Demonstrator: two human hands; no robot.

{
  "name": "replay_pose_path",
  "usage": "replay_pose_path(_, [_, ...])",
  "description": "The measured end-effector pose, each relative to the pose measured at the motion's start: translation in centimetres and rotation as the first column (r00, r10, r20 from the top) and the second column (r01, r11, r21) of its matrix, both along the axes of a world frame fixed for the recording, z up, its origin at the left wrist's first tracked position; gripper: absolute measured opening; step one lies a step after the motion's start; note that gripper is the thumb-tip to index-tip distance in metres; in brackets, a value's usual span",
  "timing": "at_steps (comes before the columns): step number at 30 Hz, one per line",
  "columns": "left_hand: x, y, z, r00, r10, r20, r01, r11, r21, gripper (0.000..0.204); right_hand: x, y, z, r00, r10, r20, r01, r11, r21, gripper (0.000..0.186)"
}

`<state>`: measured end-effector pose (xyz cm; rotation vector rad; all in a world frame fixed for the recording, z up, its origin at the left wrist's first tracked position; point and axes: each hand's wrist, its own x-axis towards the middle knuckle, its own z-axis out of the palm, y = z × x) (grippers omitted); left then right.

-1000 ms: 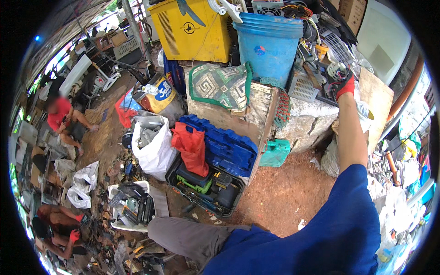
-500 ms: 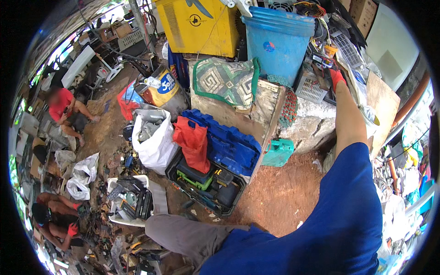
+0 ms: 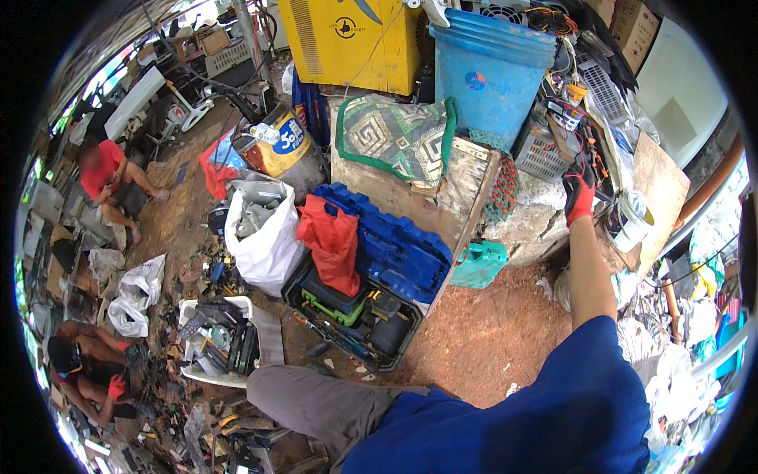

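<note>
My right hand (image 3: 580,193), in a red and black glove, is stretched up and to the right at the end of my blue-sleeved arm. Its fingers rest in a tangle of dark cables and small electronic parts (image 3: 572,118) heaped beside a grey slotted basket (image 3: 541,158). Whether the fingers hold a cable is hidden by the clutter. A white bucket (image 3: 632,221) and a leaning wooden board (image 3: 659,189) stand just right of the hand. My left hand is out of the picture.
A blue bin (image 3: 489,75) and yellow machine (image 3: 347,39) stand at the back. Below are a wooden crate (image 3: 442,205), blue case (image 3: 395,245), red bag (image 3: 332,241), white sack (image 3: 264,237), open tool case (image 3: 355,316) and teal canister (image 3: 480,265). Two people (image 3: 103,170) (image 3: 87,371) sit left among scrap.
The view has shifted slightly, and my gloved right hand now sits lower in the picture, down among the cables near the white bucket.
</note>
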<state>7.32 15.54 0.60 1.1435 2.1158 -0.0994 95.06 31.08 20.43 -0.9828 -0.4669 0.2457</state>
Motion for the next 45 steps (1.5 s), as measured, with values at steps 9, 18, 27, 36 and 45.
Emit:
replay_pose_path(9, [-3.7,-8.5,-0.1,0.995,0.100,0.007,-0.099,0.992,-0.076,0.065,-6.7,-4.3,-15.3,0.952,-0.082,-0.293,-0.030,0.933,-0.358,0.029])
replay_pose_path(18, [-3.1,-13.1,4.9,0.917,0.396,0.046,-0.394,0.883,0.256,0.060,-41.9,-1.3,-15.3,0.569,0.798,0.199,-0.504,0.529,-0.683,0.024])
replay_pose_path(27, [-10.4,-15.3,11.5,0.751,0.650,0.121,-0.424,0.334,0.842,0.055,-76.7,0.0,-1.4,-0.425,0.688,0.589,-0.697,0.167,-0.697,0.062])
replay_pose_path(36, [-17.6,-12.0,6.7,0.796,0.604,-0.030,-0.478,0.659,0.582,0.075,-98.3,-6.8,-9.8,-0.798,0.414,0.438,-0.371,0.235,-0.899,0.079])
replay_pose_path(45, [-16.8,-14.2,8.9,0.858,0.513,-0.028,-0.266,0.490,0.830,0.053,-97.3,-5.2,-11.2,-0.598,0.712,0.367,-0.689,-0.224,-0.689,0.064])
